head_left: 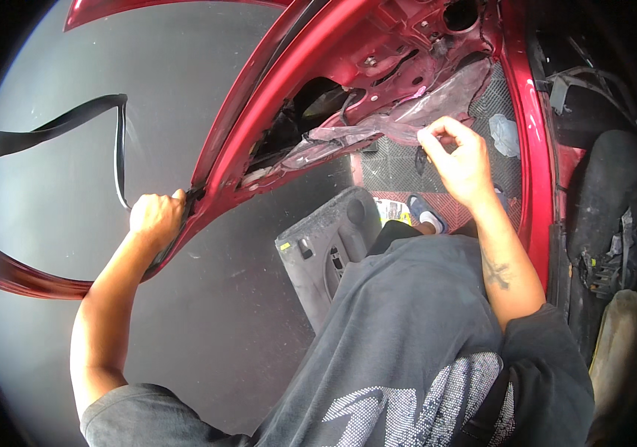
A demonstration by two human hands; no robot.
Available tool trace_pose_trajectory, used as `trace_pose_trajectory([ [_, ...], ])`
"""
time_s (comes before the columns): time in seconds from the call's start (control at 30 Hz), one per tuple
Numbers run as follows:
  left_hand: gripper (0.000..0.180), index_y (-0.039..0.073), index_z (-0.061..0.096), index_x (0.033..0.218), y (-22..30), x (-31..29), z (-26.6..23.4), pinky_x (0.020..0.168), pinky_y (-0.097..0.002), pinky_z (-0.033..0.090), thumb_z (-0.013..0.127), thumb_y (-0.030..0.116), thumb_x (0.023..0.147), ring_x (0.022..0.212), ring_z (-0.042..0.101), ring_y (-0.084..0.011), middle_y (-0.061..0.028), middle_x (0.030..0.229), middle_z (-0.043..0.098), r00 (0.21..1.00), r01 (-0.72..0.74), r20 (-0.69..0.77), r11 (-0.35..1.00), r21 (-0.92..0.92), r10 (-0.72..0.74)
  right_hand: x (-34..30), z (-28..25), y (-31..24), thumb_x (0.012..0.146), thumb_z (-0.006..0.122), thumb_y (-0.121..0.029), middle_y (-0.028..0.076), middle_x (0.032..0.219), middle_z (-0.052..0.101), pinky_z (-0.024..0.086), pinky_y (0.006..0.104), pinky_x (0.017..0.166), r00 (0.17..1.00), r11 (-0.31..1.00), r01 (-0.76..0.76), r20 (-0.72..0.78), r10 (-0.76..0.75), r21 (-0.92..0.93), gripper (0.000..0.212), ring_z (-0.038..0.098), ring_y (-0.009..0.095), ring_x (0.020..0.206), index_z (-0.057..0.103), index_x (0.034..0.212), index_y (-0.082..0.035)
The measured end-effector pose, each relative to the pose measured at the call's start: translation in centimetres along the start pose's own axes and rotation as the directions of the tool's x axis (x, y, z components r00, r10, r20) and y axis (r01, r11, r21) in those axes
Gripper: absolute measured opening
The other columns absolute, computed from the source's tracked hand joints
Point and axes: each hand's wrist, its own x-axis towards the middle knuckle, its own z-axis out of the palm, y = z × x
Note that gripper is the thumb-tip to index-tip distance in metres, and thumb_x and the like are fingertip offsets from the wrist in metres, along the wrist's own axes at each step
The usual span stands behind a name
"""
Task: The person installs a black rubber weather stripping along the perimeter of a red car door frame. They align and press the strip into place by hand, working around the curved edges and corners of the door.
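Left hand curls at left on the red door, its hold hidden; right hand pinches near plastic sheeting, contents indiscernible.

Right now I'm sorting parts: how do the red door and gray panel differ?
The red door is glossy; the gray panel looks duller. The door carries translucent sheeting; the panel shows none. The left hand is at the door's frame; no hand touches the panel. Both show dark recesses.

Dark-grey T-shirt, pale dotted print; 1 forearm tattoo.
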Motion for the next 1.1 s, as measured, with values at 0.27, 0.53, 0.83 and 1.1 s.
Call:
trace_pose_trajectory([
  [0.27, 0.015, 0.007, 0.066, 0.112, 0.5, 0.6, 0.1, 0.074, -0.0467, 0.063, 0.059, 0.016, 0.102, 0.080, 0.080, -0.0363, -0.0167, 0.083, 0.079, 1.000, 0.005, -0.016, 1.000, -0.014, -0.005, 1.0, 1.0, 1.5, 0.099, 0.080, -0.023, 0.000, 0.083, 0.074, 0.048, 0.0278, 0.064, 0.996, 0.994, 0.070, -0.050, -0.074, -0.078, 0.019, 0.063, 0.006, 0.071, 0.076, 0.097, -0.005],
  [0.53, 0.016, 0.008, 0.066, 0.113, 0.9, 1.9, 0.0, 0.075, -0.0464, 0.064, 0.061, 0.017, 0.102, 0.082, 0.081, -0.0353, -0.0160, 0.084, 0.080, 1.000, -0.001, -0.004, 1.000, 0.001, 0.001, 1.6, 2.1, 2.0, 0.098, 0.081, -0.024, 0.002, 0.088, 0.078, 0.052, 0.0307, 0.072, 1.000, 0.997, 0.008, -0.029, -0.011, -0.080, 0.018, 0.067, 0.010, 0.078, 0.077, 0.099, -0.006],
  [0.83, 0.011, 0.009, 0.063, 0.107, 1.8, 2.9, 0.4, 0.074, -0.0457, 0.064, 0.062, 0.018, 0.101, 0.081, 0.082, -0.0336, -0.0149, 0.083, 0.080, 0.997, 0.018, -0.081, 0.999, -0.037, -0.021, 1.9, 2.0, 2.3, 0.100, 0.080, -0.023, 0.002, 0.091, 0.076, 0.056, 0.0301, 0.082, 0.998, 0.998, 0.063, -0.023, -0.064, -0.032, 0.023, 0.069, 0.010, 0.086, 0.075, 0.099, -0.002],
  [1.1, 0.026, 0.010, 0.065, 0.102, 2.1, 2.7, 1.6, 0.069, -0.0445, 0.061, 0.057, 0.034, 0.110, 0.075, 0.080, -0.0307, -0.0113, 0.080, 0.079, 0.986, 0.048, -0.160, 0.999, -0.013, -0.050, 0.9, 1.5, 1.4, 0.099, 0.080, -0.024, 0.003, 0.088, 0.076, 0.055, 0.0318, 0.077, 1.000, 0.998, -0.014, 0.027, 0.016, -0.063, 0.021, 0.069, 0.011, 0.082, 0.074, 0.097, -0.004],
])
